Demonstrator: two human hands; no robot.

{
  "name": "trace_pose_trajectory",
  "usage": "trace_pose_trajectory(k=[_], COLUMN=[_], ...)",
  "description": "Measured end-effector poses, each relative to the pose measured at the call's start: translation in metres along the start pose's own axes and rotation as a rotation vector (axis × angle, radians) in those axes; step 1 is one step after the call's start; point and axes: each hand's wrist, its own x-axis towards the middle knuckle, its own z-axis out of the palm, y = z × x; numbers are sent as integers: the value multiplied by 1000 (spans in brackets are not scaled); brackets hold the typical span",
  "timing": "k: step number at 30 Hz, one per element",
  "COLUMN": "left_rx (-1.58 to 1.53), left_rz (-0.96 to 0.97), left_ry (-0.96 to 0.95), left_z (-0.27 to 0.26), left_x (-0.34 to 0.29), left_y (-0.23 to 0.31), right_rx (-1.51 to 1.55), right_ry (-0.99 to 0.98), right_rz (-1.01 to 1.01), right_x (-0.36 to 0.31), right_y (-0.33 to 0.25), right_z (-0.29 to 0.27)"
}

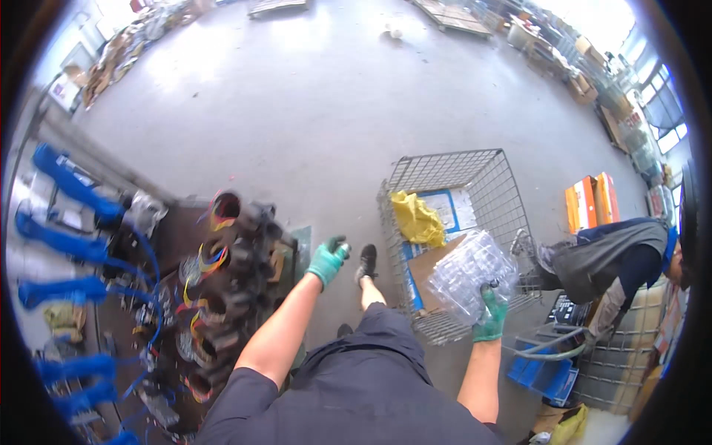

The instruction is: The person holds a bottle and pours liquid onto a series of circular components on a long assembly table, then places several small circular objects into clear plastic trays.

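My right hand (490,319), in a green glove with dark fingertips, grips a clear plastic blister tray (475,271) by its near edge. The tray is held over a wire mesh cart (519,215), whose contents it partly covers. My left hand (328,260), gloved the same way, is out in front of my left side with its fingers curled. Something small and pale shows at its fingertips, too small to name. Inside the cart lie a yellow sack (417,219), a brown cardboard piece (437,271) and a blue-and-white sheet (445,208).
On my left, a bench holds several dark cylindrical motor parts (226,210) with coloured wires and several blue handheld tools (67,289). At right a person (615,252) bends over beside orange boxes (591,204). Wooden pallets (454,16) lie farther off on the grey floor (297,111).
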Motion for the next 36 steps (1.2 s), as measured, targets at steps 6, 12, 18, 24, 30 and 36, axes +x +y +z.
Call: trace_pose_trajectory(k=[6, 12, 18, 24, 30, 36], left_rx=[-186, -313, -259, -167, -265, -59], left_rz=[-234, -383, -425, -676, -548, -557], left_ry=[174, 523, 689, 740, 867, 961], left_z=[-44, -178, -293, -367, -427, -559], left_x=[204, 306, 383, 460, 524, 574], left_y=[46, 53, 5, 0, 59, 115], right_rx=[33, 5, -30, -214, -399, -329], right_ry=[-2, -152, -268, -146, -168, -361], right_rz=[83, 165, 86, -59, -199, -85], right_x=[188, 355, 536, 704, 932, 1090], right_y=[44, 64, 66, 59, -8, 119], right_z=[75, 214, 315, 393, 506, 753])
